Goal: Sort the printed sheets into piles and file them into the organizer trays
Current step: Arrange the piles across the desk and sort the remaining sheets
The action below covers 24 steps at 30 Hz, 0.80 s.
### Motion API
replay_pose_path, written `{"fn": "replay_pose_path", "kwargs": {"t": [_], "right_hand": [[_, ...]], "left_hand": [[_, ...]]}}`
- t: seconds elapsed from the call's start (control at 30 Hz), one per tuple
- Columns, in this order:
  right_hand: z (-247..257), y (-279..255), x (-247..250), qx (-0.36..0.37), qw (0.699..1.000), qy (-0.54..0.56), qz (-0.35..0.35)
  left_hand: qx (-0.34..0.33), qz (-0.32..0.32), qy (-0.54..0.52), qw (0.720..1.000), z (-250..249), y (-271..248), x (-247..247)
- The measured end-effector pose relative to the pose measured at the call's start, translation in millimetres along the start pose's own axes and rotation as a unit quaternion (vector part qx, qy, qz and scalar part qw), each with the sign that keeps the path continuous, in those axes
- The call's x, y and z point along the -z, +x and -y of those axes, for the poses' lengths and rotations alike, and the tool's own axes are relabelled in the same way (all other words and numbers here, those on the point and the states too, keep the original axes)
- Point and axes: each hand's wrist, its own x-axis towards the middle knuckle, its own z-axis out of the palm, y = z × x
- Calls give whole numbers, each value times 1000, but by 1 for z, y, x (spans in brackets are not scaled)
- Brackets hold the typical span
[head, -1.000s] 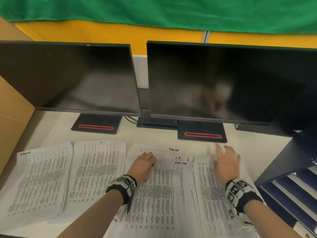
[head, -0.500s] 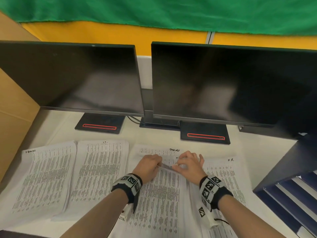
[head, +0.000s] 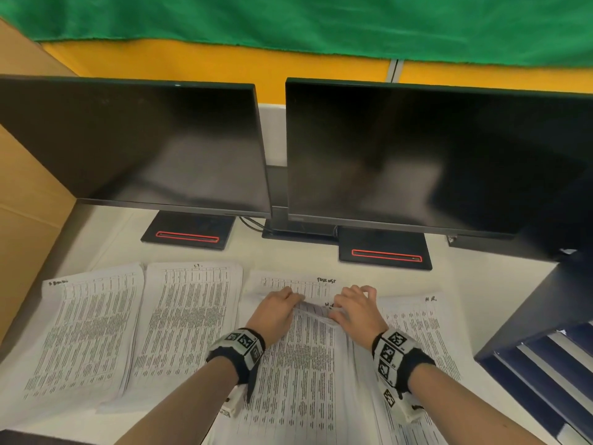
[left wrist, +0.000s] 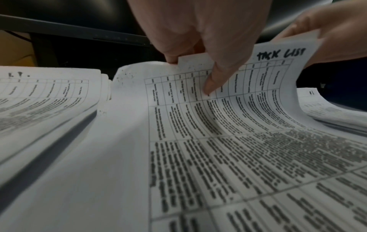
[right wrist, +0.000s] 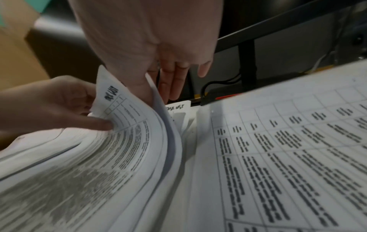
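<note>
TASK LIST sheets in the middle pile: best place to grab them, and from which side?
Grip the far top edge of the TASK LIST sheets, coming from above and from both sides. That edge is already curled up off the pile, so a thumb fits on top with fingers beneath. The left hand and right hand each pinch it there now; the near end lies flat under the forearms.

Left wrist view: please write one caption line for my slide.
Both hands, left hand and right hand, lift the top edge of a printed sheet marked "TASK LIST".
</note>
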Motion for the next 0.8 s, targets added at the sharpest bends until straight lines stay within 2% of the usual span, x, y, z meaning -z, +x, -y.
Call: {"fn": "replay_pose_path", "kwargs": {"t": [0.17, 0.27, 0.6, 0.67, 0.73, 0.8], "right_hand": [[6, -4, 1, 5, 997, -70, -27], [7, -6, 0, 14, 997, -24, -69], [6, -18, 2, 23, 997, -17, -71], [9, -20, 1, -15, 994, 98, -53], [10, -19, -2, -104, 963, 246, -35], [6, -17, -7, -170, 934, 313, 20]], "left_hand": [[-14, -15, 6, 1000, 0, -2, 0], [-17, -14, 8, 1000, 0, -2, 2], [-11, -27, -14, 999, 1, -7, 3], [-4, -30, -28, 999, 1, -8, 5], [9, -29, -43, 999, 1, -7, 7], [27, -19, -59, 998, 0, -5, 10]]}}
